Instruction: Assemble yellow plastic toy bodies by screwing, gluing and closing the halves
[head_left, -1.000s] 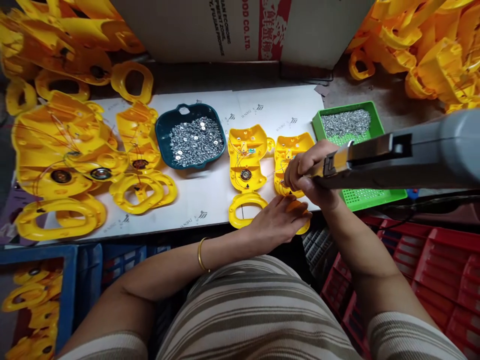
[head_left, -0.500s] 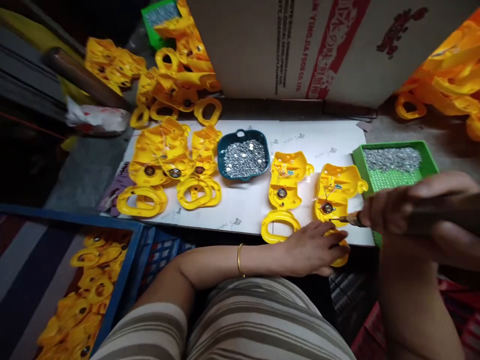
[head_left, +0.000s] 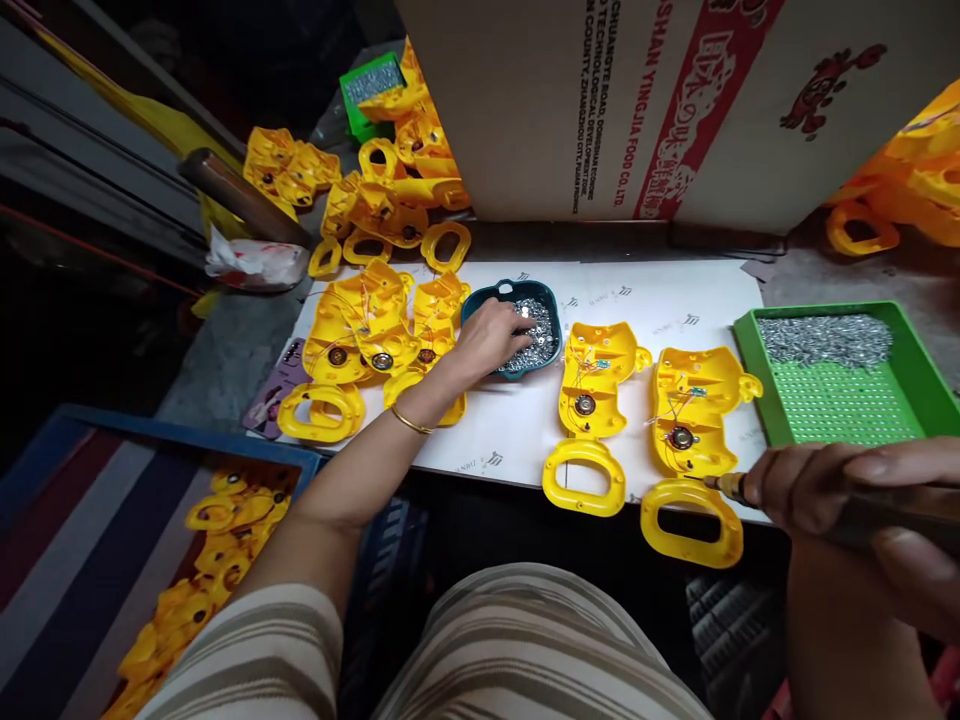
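Note:
My left hand (head_left: pixel 491 338) reaches into a dark teal basket (head_left: pixel 555 345) of small shiny metal pieces (head_left: pixel 541 345). Its fingers are bent but apart, the tips against the pieces; nothing held is visible. At the right, my right hand (head_left: pixel 810 490) is wrapped round a dark screwdriver (head_left: pixel 840 520), partly blurred. The tip points left, over the lower edge of a yellow plastic shell (head_left: pixel 694 400) with wires and a round metal part inside. A yellow oval ring (head_left: pixel 694 522) joins the shell below. A similar yellow shell (head_left: pixel 600 375) lies to its left.
Several wired yellow shells (head_left: pixel 360 325) lie left of the basket. A green tray (head_left: pixel 840 400) of small metal parts stands right. A carton (head_left: pixel 630 110) rises behind the white board (head_left: pixel 487 450). Yellow parts fill a blue-edged bin (head_left: pixel 300 460) at lower left.
My left hand has left the right-hand shell's ring and moved left into the teal basket. The ring now shows fully. My right hand still holds the screwdriver near the shell. The view has shifted slightly.

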